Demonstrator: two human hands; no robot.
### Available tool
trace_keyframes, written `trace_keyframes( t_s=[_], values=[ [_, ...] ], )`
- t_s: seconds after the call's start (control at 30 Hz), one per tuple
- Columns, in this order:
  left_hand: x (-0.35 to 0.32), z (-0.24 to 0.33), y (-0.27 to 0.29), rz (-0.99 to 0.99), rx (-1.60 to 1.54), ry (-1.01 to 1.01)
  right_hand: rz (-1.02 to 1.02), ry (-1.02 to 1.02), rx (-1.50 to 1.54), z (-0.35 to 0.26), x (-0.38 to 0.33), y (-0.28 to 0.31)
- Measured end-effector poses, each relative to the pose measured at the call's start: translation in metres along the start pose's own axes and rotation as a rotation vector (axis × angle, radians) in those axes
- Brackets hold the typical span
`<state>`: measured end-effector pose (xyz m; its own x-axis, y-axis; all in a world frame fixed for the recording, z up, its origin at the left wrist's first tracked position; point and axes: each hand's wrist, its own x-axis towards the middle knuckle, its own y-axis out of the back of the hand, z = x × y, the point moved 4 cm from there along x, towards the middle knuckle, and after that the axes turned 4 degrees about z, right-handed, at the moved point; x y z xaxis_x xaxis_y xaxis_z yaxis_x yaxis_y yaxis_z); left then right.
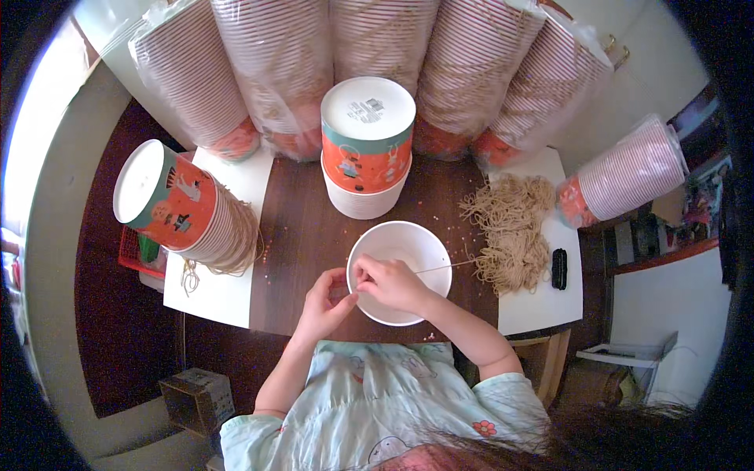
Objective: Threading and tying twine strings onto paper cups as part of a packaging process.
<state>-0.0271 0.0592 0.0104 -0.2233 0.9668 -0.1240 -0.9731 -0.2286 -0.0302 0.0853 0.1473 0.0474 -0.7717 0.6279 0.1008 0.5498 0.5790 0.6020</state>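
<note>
A white paper bucket (393, 310) stands mouth up near the table's front edge. My left hand (326, 304) is curled at its left rim, fingers on the outer wall and thumb close to my right fingertips. Reaching over the bucket's mouth, my right hand (389, 284) pinches with its fingertips near the inner left wall. A thin beige cord (452, 267) runs from that hand across the right rim to a tangled heap of beige cords (510, 235). The exact spot where the fingertips meet the cord is hidden.
Behind the bucket stands a stack of upturned orange and green buckets (367, 165). Another stack (177, 196), hung with cords, leans at the left. Tall plastic-wrapped bucket stacks (275, 71) line the back; a smaller wrapped stack (624, 173) and a black object (558, 269) lie right.
</note>
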Motion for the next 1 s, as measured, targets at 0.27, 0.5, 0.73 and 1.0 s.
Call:
trace_keyframes(
  t_s=[0.27, 0.5, 0.73, 1.0],
  values=[
    [-0.001, 0.005, 0.000, -0.015, 0.022, 0.021, -0.009, -0.010, 0.028, -0.001, 0.002, -0.002],
    [-0.002, -0.005, 0.008, 0.028, 0.084, -0.006, -0.005, -0.027, 0.060, -0.002, 0.003, -0.002],
    [-0.006, 0.020, 0.001, 0.125, 0.441, -0.142, -0.020, -0.048, 0.077, 0.000, 0.004, -0.003],
    [-0.010, 0.028, -0.003, 0.175, 0.682, -0.392, -0.081, -0.061, 0.085, -0.002, 0.005, -0.002]
  ],
)
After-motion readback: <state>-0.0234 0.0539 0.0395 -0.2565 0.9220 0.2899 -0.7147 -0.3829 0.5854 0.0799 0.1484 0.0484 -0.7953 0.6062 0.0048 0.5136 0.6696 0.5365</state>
